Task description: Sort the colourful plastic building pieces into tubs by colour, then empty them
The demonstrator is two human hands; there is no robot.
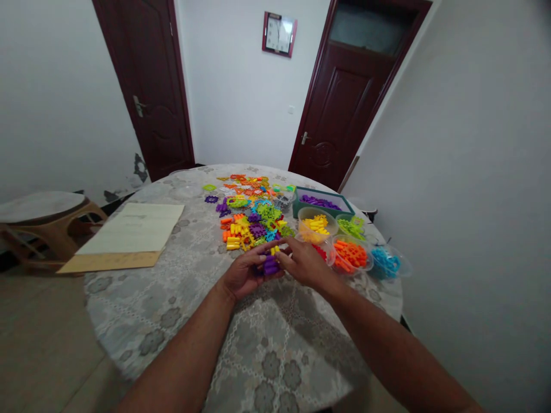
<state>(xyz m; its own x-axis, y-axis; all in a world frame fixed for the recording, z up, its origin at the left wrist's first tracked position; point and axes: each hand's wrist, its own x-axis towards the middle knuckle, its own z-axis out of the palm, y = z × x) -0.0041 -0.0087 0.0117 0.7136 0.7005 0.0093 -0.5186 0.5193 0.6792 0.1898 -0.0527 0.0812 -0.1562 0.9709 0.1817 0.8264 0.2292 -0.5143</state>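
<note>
My left hand (244, 272) is palm up, fingers curled around several purple plastic building pieces (270, 265). A small yellow piece (274, 250) sits at the top of the purple ones, and my right hand (300, 261) pinches at it with thumb and fingers. The two hands nearly meet above the near middle of the table. Just beyond them lies a heap of mixed-colour plastic pieces (247, 229), orange, yellow, purple, green and blue. My fingers partly hide the pieces I hold.
Clear bowls hold yellow pieces (316, 225), orange pieces (349, 253), blue pieces (384, 264), green pieces (350, 227) and red pieces (319, 251) at the right. Behind them stands a green box (302, 210) of purple pieces. A pale board (133, 228) lies at left, near a stool (41, 203).
</note>
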